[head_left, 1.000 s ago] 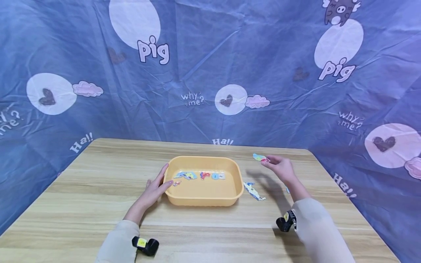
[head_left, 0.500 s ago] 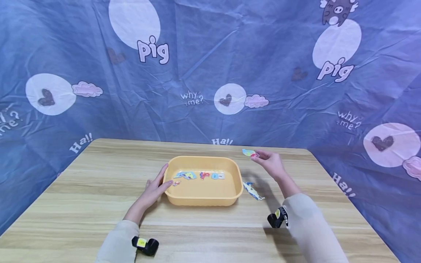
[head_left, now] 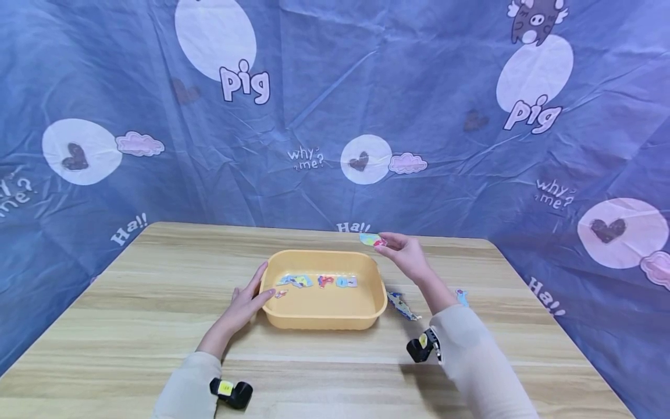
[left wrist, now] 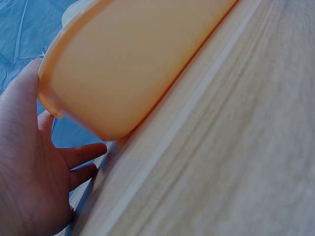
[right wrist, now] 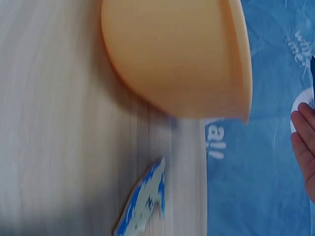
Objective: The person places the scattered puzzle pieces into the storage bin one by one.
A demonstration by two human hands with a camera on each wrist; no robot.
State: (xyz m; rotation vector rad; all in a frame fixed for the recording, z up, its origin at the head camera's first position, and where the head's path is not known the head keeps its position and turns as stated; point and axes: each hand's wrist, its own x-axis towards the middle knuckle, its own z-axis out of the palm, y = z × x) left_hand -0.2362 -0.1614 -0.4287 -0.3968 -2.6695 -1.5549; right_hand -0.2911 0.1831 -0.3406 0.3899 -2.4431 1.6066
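A yellow plastic basin [head_left: 321, 322] sits on the wooden table. My left hand [head_left: 242, 305] grips its left end, thumb over the rim and fingers along the outside; the left wrist view shows this hand [left wrist: 37, 167] against the basin wall [left wrist: 123, 64]. Above the basin's back right corner, my right hand [head_left: 407, 256] pinches a flat piece [head_left: 369, 239] coloured light blue, yellow and red, perhaps a puzzle piece. Inside the basin lie several flat printed pieces, among them a blue-yellow one [head_left: 295, 281], a red one [head_left: 325, 281] and a pale blue-grey one [head_left: 346, 281].
Right beside the basin lies a long blue-and-cream piece [head_left: 402, 306], also in the right wrist view, where the piece [right wrist: 145, 201] rests on the tabletop. Farther right is a small light blue piece [head_left: 462, 297]. A blue printed cloth [head_left: 251, 174] hangs behind the table.
My right hand has moved left with the pinched piece, from right of the basin to over its back right corner. The left hand and basin have stayed put.
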